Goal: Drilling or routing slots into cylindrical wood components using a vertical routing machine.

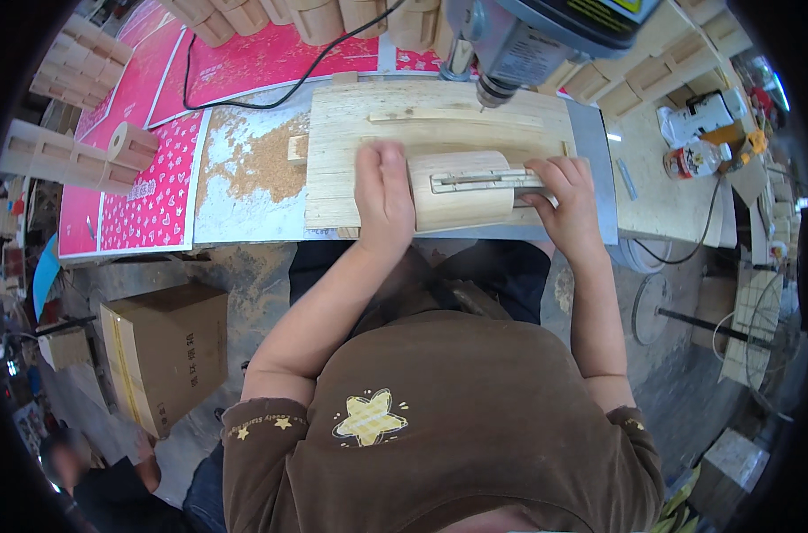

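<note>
Through the head view I saw my right grip (565, 191) pinching the right end of a slotted metal strip (475, 185), which lay along a rounded wooden block (453, 210). My left grip (384, 195) met the block's left end; whether it clasped, I couldn't tell. The block rested on a board (340, 182) on the surface (657, 213), near the drill (524, 49).

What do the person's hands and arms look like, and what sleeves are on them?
The left hand and right hand are bare, without gloves. The short left sleeve is brown, with yellow stars and small lettering near its hem. The right sleeve is short and brown too, with a little yellow print.
</note>
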Demonstrator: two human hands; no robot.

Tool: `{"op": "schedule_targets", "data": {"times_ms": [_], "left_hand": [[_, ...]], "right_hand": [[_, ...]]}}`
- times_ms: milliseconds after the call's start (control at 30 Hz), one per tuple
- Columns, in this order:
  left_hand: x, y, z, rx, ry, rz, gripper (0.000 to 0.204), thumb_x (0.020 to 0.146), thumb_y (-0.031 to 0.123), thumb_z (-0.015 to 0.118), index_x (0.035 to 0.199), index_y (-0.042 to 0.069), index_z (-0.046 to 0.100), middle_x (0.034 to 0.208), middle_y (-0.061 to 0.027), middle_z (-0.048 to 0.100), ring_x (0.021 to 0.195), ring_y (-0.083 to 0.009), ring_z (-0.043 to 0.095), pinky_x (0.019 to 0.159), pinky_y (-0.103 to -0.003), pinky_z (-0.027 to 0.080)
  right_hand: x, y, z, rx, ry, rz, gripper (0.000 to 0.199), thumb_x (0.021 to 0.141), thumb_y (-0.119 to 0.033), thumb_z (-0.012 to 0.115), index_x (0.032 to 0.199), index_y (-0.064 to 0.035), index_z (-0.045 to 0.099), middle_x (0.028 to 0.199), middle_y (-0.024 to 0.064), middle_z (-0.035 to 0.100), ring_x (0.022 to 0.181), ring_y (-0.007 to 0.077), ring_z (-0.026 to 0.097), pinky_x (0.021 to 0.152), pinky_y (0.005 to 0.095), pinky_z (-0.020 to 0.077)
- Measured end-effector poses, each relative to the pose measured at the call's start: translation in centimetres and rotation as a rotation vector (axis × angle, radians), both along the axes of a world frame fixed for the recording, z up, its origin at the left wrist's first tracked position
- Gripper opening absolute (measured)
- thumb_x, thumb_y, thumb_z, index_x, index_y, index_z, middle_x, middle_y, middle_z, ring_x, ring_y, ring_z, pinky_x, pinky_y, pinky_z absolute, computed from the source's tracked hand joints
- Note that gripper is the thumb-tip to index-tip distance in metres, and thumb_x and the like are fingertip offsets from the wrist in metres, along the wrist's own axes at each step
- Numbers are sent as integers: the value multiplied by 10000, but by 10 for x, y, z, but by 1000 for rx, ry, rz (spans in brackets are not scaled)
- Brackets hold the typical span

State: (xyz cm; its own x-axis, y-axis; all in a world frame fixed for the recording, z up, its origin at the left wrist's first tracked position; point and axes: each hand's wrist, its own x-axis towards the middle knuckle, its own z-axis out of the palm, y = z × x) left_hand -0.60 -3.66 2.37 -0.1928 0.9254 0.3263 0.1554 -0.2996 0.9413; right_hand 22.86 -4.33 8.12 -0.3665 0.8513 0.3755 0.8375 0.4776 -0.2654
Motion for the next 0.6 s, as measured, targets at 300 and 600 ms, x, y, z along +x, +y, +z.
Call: {"op": "schedule_targets", "data": {"times_ms": [300,600], "left_hand": [[8,-30,-8,97,143,-119,653,695,135,747,1245,-28,436,1134,-186,523,1060,-310,507,921,-360,399],[-18,29,-22,219,635,30,641,526,171,809,1106,14,586,952,-122,585,891,-284,541,797,-373,420]], "right_hand": [[6,18,-10,-22,38,-171,546,579,-17,735,1101,-104,598,897,95,582,907,298,511,791,384,434],[-8,55,-13,-28,34,-242,594,587,-29,744,1153,-114,585,986,101,603,965,295,522,843,373,441]]}}
